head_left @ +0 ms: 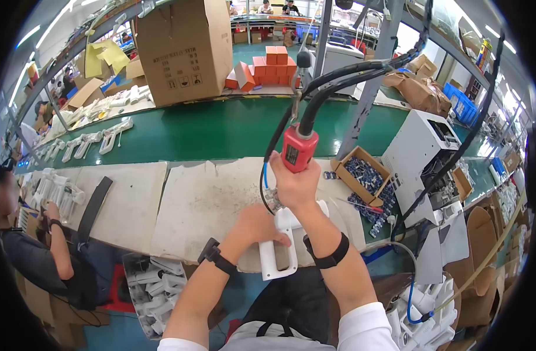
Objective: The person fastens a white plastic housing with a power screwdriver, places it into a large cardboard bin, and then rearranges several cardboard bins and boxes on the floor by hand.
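Note:
My right hand (298,188) is wrapped around a red power screwdriver (299,147) that hangs upright from a hook and thick black cables. The tool's lower end is hidden behind my hand. Below it lies a white plastic handle-shaped housing (270,262) with a long loop grip, at the table's near edge. My left hand (256,225) grips this housing, its thumb reaching into the loop opening. Part of the housing's upper body shows beside my right wrist. Small loose bits (244,196) are scattered on the worn board by my hands.
An open carton of small dark parts (364,175) stands right, beside a white machine (417,158). Beyond the board runs a green conveyor (233,131) with white housings (107,137) on its left. Bins of white housings (157,292) flank me. A co-worker (42,251) sits at left.

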`<action>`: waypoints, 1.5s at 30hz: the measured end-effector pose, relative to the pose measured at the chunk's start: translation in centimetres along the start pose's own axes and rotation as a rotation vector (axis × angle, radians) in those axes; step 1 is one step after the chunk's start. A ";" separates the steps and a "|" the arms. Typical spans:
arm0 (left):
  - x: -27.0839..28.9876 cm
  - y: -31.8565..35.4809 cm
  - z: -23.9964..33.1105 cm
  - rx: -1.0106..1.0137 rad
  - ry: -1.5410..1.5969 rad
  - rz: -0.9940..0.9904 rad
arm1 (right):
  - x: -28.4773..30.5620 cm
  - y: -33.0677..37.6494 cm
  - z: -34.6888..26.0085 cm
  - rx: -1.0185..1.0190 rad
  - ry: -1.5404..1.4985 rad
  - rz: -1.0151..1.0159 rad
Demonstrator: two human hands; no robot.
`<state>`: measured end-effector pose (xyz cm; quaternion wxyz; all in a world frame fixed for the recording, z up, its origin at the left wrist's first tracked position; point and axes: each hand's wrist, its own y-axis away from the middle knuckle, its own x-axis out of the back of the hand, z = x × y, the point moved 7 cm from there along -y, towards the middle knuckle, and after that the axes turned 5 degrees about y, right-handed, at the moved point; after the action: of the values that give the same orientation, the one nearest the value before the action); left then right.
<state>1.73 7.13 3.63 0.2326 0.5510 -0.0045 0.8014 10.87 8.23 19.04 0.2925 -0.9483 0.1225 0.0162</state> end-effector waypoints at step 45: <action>-2.7 3.4 -4.0 -0.056 0.333 0.623 | -3.2 -0.4 -1.8 -0.009 -0.091 -0.063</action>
<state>-2.29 4.12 0.55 -0.0106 0.3782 -0.1563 0.9124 7.82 8.25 21.08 0.2941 -0.9512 0.0789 0.0506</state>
